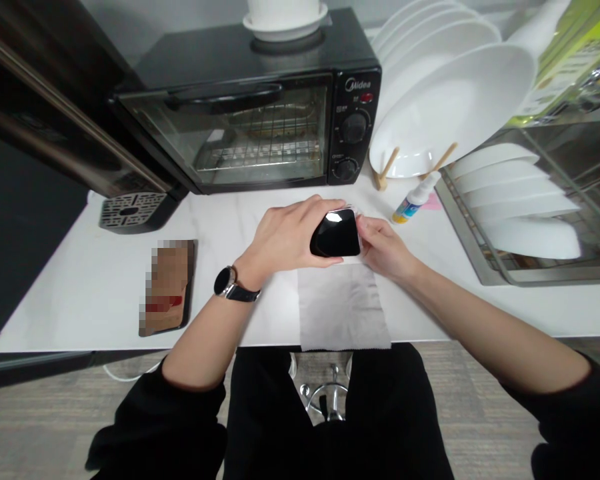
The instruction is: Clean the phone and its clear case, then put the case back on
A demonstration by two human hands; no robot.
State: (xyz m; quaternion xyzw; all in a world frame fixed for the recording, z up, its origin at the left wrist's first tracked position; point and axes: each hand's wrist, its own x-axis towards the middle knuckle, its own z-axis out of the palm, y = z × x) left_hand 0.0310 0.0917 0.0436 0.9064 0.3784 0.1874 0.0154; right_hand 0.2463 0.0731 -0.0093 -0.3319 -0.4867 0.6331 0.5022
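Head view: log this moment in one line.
left hand: holding dark-screened phone | right hand: at phone's right edge | grey cloth: on counter, near edge | spray bottle: beyond right hand

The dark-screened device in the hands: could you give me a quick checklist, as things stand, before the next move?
1. Device held securely: ok, the left hand wraps around it, screen facing up.
2. Right hand at the device: ok, its fingers are at the device's right end.
3. What the right fingers pinch: cannot tell, too small.
4. Grey cloth well back from the counter's front edge: not ok, it reaches that edge.
5. Spray bottle apart from the hands: ok, it is on the counter beyond the right hand.
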